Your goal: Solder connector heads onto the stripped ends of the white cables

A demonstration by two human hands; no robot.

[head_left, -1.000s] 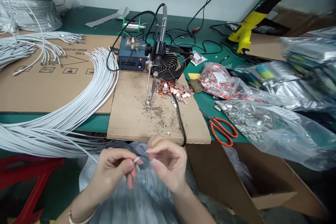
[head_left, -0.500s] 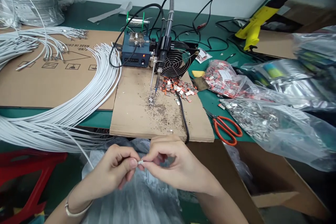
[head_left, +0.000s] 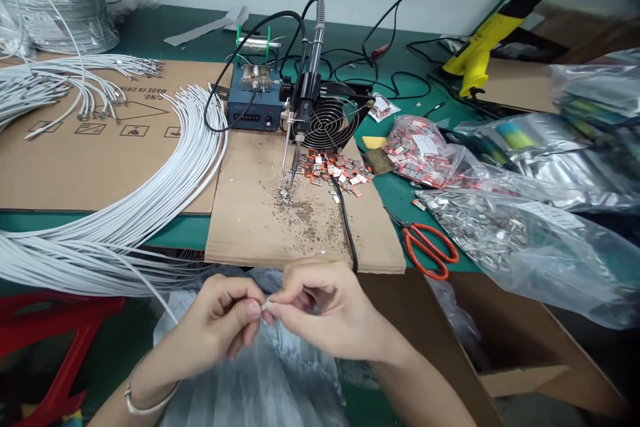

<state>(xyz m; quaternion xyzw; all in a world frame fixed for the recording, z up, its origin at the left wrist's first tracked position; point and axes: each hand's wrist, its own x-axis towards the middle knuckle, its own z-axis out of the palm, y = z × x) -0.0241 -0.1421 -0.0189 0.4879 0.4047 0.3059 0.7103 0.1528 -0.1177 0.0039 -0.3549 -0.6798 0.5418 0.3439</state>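
Low in front of the bench, my left hand [head_left: 227, 317] is closed on a white cable [head_left: 161, 300] that runs from the bundle into my palm. The cable's tip shows as a small pale piece between my two hands. My right hand [head_left: 323, 310] pinches that tip with thumb and forefinger, the other fingers curled. What exactly sits at the tip is too small to make out. Beyond my hands, a soldering iron [head_left: 306, 97] hangs in a stand, its point down over the cardboard [head_left: 250, 240]. Small orange and metal connectors [head_left: 335, 167] lie heaped beside it.
A large bundle of white cables [head_left: 165, 193] curves across the left. Behind the iron stand a blue soldering station [head_left: 255, 113] and a black fan [head_left: 330, 121]. Orange-handled scissors [head_left: 430, 250], bags of connectors [head_left: 420, 147] and metal parts [head_left: 480, 227], and a yellow heat gun [head_left: 477, 53] lie right.
The view has shifted slightly. My hands have drawn a little closer together at the cable tip, and less of the pale piece shows between the fingers.
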